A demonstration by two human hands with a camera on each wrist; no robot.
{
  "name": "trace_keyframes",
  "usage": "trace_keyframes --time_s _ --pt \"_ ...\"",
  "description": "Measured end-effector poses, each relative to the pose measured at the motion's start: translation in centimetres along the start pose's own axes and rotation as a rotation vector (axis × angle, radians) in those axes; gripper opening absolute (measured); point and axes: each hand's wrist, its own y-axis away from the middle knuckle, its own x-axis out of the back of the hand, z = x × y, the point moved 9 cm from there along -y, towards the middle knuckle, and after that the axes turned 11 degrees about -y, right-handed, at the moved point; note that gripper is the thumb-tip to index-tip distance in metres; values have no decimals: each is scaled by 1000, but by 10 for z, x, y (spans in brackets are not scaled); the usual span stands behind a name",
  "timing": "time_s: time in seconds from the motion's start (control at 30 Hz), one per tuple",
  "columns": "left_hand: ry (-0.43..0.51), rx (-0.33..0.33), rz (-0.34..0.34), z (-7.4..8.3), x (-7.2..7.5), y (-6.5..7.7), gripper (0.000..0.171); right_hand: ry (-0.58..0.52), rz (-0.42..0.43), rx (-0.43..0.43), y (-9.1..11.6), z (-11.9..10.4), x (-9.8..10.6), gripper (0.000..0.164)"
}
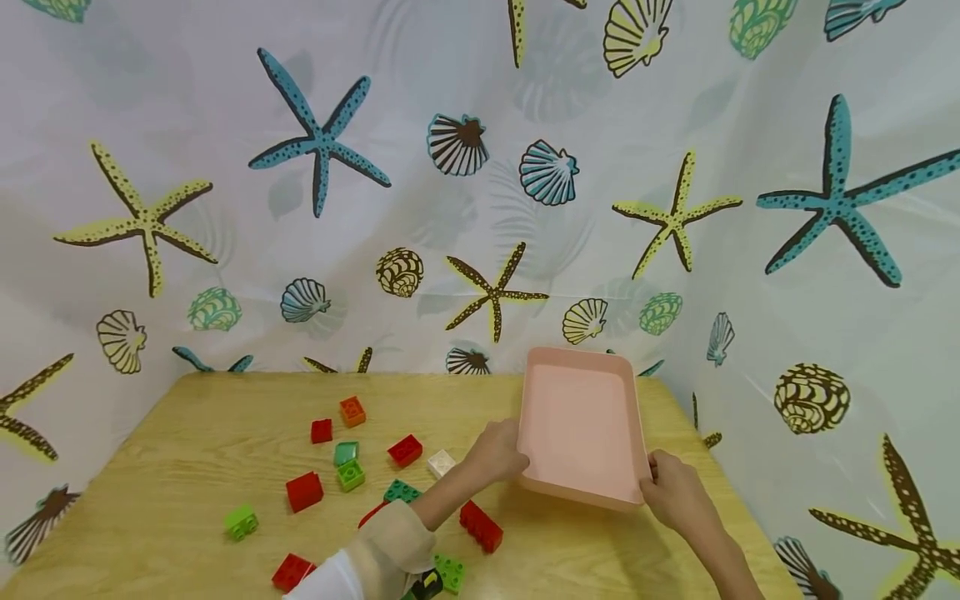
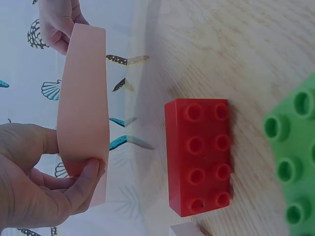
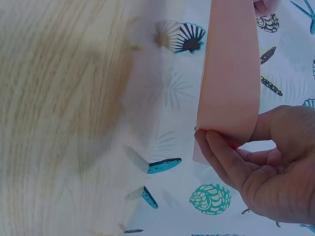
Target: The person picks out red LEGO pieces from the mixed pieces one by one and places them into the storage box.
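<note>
A shallow pink tray (image 1: 581, 425) is held up above the right side of the wooden table, its hollow inside facing the head camera. My left hand (image 1: 491, 454) grips its left side near the lower corner, thumb and fingers pinching the wall in the left wrist view (image 2: 54, 177). On the opposite side my right hand (image 1: 675, 492) pinches the tray's right wall, with fingertips curled under the corner in the right wrist view (image 3: 256, 167). Nothing lies inside the tray. Below the left forearm, a long red brick (image 1: 481, 527) rests on the table.
Toy bricks lie scattered over the table's left and middle: a red brick (image 1: 304, 492), an orange brick (image 1: 352, 411), a lime brick (image 1: 242, 522), a white brick (image 1: 441, 463) and several more. A shell-patterned curtain (image 1: 360, 250) encloses the back and sides.
</note>
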Motion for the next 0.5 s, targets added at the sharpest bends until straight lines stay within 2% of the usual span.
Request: trace_keyframes --time_s 0.17,0.5 --pt "13 -61 17 6 7 12 19 -8 10 12 7 -4 0 11" --pt "35 -16 -35 4 5 36 28 -23 -15 10 17 -6 -4 14"
